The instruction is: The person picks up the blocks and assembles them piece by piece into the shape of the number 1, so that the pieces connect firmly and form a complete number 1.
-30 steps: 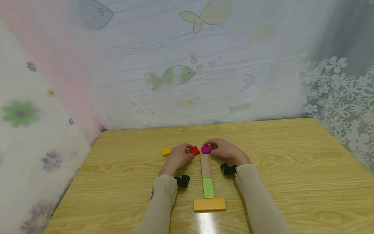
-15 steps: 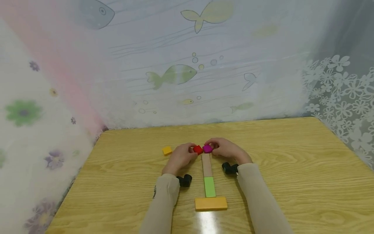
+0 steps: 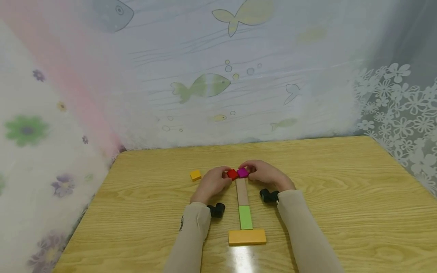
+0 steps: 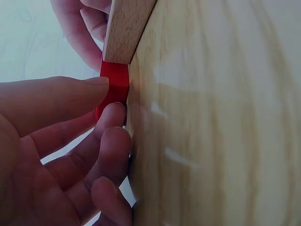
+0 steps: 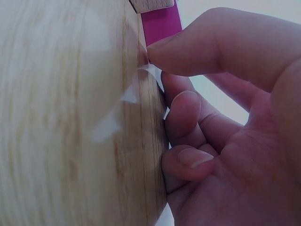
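In the head view my left hand (image 3: 212, 184) pinches a small red block (image 3: 233, 174) between thumb and fingers. My right hand (image 3: 265, 175) pinches a magenta block (image 3: 242, 173) from the other side. The two blocks lie side by side, turned cornerwise, at the far end of a plain wood block (image 3: 242, 192). Below that, a light green block (image 3: 245, 217) continues the line down to an orange bar (image 3: 247, 237) laid crosswise. Close up in the left wrist view, the thumb presses the red block's side, and the wood block's end sits right at it.
A yellow block (image 3: 195, 175) lies left of my left hand. Black wrist devices (image 3: 217, 210) stick out inward from both cuffs over the wooden table (image 3: 143, 212). A patterned curtain (image 3: 191, 125) hangs behind the table's back edge.
The left hand has slid the red block rightward until it meets the magenta block. The right hand keeps its hold on the magenta block almost in place. The view has shifted slightly.
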Motion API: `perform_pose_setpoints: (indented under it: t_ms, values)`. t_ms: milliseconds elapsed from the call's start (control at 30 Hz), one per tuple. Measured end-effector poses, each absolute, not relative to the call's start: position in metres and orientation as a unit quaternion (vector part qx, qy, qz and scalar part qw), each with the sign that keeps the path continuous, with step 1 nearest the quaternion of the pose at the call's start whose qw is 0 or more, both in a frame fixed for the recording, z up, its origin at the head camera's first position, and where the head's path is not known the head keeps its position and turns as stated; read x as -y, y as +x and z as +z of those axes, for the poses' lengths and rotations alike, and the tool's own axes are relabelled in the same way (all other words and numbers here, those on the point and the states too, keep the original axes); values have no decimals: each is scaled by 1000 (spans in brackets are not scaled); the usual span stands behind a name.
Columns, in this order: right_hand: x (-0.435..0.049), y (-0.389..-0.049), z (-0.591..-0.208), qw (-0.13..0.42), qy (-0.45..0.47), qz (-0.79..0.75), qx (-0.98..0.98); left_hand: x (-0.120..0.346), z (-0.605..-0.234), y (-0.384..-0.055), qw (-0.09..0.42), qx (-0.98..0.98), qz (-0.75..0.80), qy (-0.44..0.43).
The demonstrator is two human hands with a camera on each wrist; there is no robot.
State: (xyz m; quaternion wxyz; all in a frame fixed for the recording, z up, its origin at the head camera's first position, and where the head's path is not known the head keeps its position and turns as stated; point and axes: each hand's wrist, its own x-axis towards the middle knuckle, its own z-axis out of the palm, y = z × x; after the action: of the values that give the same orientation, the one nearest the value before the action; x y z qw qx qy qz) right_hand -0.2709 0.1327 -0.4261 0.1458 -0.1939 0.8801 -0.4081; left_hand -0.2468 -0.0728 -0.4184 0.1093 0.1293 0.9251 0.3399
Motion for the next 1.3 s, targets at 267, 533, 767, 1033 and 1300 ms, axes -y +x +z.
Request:
perform_pose_setpoints:
  t_ms: [267, 533, 767, 1033, 1300]
  values:
    - [-132, -271, -424, 145, -195, -402, -883, 72, -417, -247, 107, -927, 332, 138]
    - [-131, -270, -423, 147, -199, -402, -882, 73, -418, -246, 109, -925, 335, 141]
    - [-131, -271, -423, 146, -207, -395, -883, 74, -417, -245, 109, -929, 322, 145]
    - [-132, -272, -424, 139, -209, -387, -887, 75, -418, -244, 126, -922, 335, 147]
    - [-133, -271, -426, 130, -208, -374, -894, 84, -418, -242, 152, -894, 402, 126]
